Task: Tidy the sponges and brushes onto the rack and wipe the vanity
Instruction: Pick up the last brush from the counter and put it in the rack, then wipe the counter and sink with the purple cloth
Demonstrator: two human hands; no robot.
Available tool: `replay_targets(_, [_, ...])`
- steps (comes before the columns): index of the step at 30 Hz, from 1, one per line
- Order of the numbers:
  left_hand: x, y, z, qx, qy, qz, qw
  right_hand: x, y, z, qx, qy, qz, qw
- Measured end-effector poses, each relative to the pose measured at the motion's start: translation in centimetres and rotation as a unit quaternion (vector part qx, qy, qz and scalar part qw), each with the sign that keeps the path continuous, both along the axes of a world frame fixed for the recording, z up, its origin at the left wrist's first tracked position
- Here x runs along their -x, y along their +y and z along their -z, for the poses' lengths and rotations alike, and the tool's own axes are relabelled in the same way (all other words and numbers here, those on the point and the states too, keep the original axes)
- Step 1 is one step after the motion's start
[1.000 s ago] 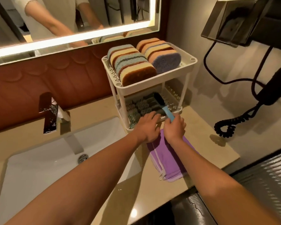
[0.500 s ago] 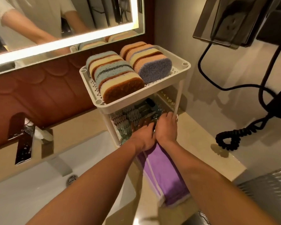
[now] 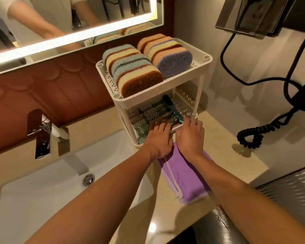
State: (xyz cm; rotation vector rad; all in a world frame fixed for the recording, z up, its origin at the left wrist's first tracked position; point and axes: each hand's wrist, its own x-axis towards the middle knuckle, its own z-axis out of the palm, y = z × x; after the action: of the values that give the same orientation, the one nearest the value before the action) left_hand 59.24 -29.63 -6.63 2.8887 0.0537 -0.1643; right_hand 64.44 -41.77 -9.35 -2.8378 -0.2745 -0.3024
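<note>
**Both my hands at the lower shelf of the rack**

The beige stone vanity top (image 3: 227,155) is hard and smooth, so I judge a cloth will slide easily on it. The white plastic two-tier rack (image 3: 198,95) stands on it beside the basin. It looks light and could shift if I push it, so I should press softly. The folded purple microfibre cloth (image 3: 187,182) lies flat below my wrists. It is soft and limp, best gathered by an edge. The oval layered sponges (image 3: 134,71) stand in two rows on the top shelf, light and squashy. The bristle brushes (image 3: 148,113) lie on the lower shelf. Their handles are stiff, so that is where I would take them. My left hand (image 3: 159,136) and my right hand (image 3: 190,136) have spread fingers at the shelf's front edge and pinch nothing. I can read no brand or writing anywhere
</note>
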Motion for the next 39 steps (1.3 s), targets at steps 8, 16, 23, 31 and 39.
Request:
replay_targets(8, [6.4,-2.2,1.7,0.004,-0.05,0.032,0.998,6.7,-3.1,2.0,-0.033,0.068,-0.145,0.987])
replay_targets(16, [10.2,-2.6,1.7,0.051,-0.013,0.0,0.999,9.6,-4.1,2.4,-0.047,0.077,-0.16,0.983])
replay_targets(23, [13.8,-3.8,0.8,0.219,-0.062,-0.056,0.972,11.3,-4.0,-0.3,-0.186,0.043,-0.141,0.971])
replay_targets(31, [17.6,-4.5,-3.9,0.359,-0.128,-0.206,0.901,15.0,-2.0,-6.0,-0.408,0.113,-0.159,0.892])
replay_targets(39, [20.5,-1.1,-8.6,0.391,-0.23,-0.261,0.852,18.3,1.0,-11.8,-0.513,0.183,-0.165,0.822])
